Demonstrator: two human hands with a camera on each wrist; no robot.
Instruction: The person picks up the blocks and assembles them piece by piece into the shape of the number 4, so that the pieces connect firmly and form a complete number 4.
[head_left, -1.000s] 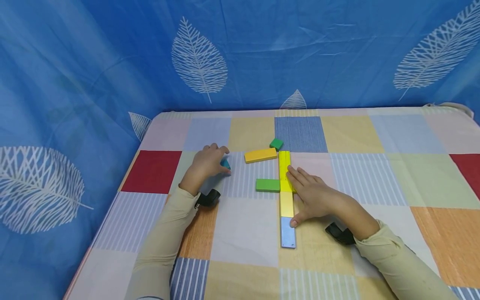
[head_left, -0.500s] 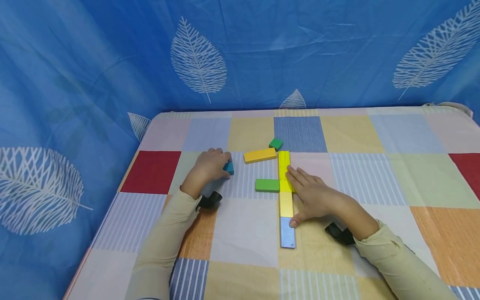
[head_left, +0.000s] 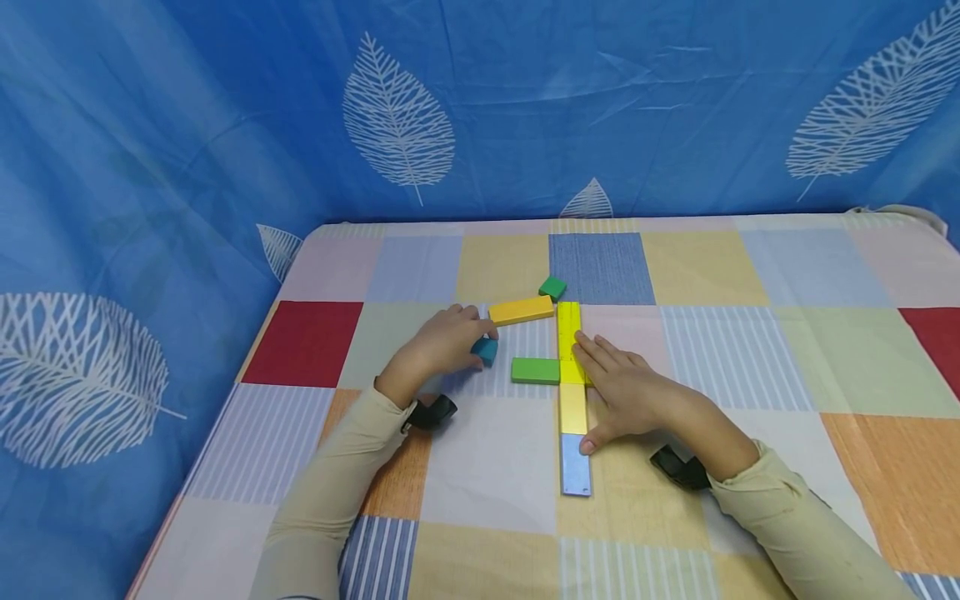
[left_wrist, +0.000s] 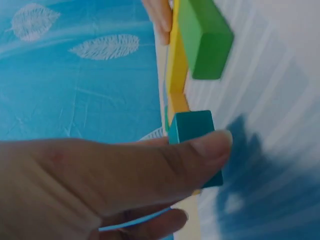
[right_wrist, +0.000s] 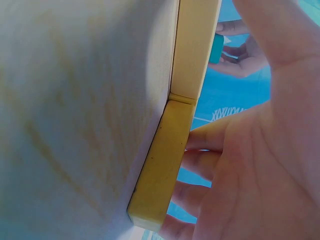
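We log the left hand (head_left: 444, 340), pinching the teal block (head_left: 487, 352), now closer to the block row (head_left: 573, 408); the right hand (head_left: 626, 392), fingers extended, touches that row.

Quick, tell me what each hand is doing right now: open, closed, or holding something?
Left hand: holding a teal block, pinched.
Right hand: open, fingers extended, resting against the row of blocks.
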